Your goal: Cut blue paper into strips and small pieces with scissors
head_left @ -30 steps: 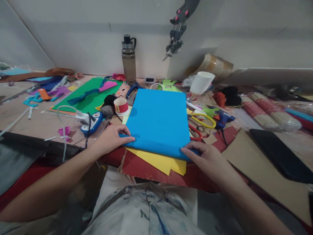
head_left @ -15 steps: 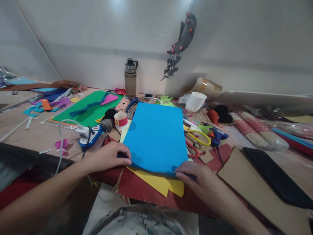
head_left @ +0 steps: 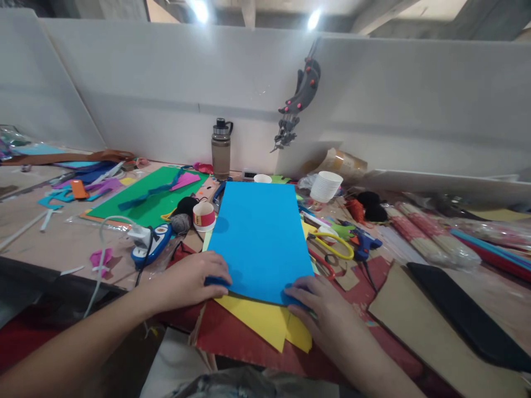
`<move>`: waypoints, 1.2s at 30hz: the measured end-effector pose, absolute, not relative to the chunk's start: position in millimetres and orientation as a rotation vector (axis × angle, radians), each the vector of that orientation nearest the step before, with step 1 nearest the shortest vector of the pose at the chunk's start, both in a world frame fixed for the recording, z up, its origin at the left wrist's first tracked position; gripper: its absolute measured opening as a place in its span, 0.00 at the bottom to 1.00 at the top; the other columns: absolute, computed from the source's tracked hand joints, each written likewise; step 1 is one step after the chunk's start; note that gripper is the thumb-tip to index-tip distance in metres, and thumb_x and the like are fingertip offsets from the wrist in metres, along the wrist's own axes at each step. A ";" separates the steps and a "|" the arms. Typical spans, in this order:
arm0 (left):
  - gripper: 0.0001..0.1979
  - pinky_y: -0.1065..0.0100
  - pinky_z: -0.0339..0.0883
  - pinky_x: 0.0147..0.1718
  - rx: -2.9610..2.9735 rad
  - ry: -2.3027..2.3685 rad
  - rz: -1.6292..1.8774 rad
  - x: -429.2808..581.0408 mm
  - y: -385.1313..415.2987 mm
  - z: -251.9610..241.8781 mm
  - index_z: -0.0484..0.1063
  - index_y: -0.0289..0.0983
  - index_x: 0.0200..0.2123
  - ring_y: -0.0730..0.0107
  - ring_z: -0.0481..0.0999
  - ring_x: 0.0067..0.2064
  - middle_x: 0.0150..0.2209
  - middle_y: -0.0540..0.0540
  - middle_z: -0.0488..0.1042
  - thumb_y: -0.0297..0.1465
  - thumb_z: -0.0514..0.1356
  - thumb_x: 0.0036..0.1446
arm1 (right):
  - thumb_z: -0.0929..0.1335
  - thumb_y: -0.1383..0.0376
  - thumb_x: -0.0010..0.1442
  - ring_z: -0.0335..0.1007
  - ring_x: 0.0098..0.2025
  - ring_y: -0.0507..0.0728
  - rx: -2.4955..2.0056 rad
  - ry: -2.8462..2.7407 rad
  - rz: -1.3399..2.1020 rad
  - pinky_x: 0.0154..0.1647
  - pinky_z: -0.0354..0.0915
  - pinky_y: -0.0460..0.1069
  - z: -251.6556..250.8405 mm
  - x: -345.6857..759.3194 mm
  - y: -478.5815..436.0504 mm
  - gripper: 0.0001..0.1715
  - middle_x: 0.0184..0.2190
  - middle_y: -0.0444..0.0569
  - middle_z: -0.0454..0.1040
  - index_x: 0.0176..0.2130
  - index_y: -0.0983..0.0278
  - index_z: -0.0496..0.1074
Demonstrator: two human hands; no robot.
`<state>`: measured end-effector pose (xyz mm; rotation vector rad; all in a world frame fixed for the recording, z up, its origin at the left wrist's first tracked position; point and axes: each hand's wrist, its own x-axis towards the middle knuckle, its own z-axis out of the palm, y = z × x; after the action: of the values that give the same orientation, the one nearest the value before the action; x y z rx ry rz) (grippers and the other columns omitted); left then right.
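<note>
A blue foam sheet (head_left: 259, 237) lies in front of me on top of yellow sheets (head_left: 265, 323) and a red board (head_left: 244, 348). My left hand (head_left: 186, 279) grips the sheet's near left corner, fingers curled over its edge. At the near right corner my right hand (head_left: 321, 301) pinches the edge the same way. Both hands hold the near edge low against the yellow sheets.
Left of the sheet stand a red-banded paper cup (head_left: 204, 215), yarn balls (head_left: 181, 222), a blue-white device (head_left: 151, 243) and a green sheet (head_left: 145, 193). Yellow-handled scissors (head_left: 332, 246), a blue glue gun (head_left: 363, 243), white cups (head_left: 326, 186) lie right. A bottle (head_left: 221, 149) stands behind.
The camera has tilted up, showing more wall. The curled near edge of the blue sheet has come down flatter, and both hands have slid a little closer together along it.
</note>
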<state>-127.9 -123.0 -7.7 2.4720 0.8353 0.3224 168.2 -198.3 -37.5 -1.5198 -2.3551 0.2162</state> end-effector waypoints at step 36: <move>0.16 0.71 0.58 0.28 2.037 1.273 0.265 -100.2 -105.5 -18.5 0.76 0.34 0.27 0.70 0.70 0.29 0.26 0.48 0.76 0.43 0.61 0.52 | 0.66 0.52 0.59 0.69 0.28 0.55 -1.855 -1.969 0.788 0.25 0.56 0.47 -27.1 177.8 -160.3 0.17 0.26 0.45 0.76 0.28 0.60 0.76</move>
<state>-100.2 -105.5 -18.5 2.0373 1.2731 0.2649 177.8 -160.3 -27.1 -1.8554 -1.9688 0.7879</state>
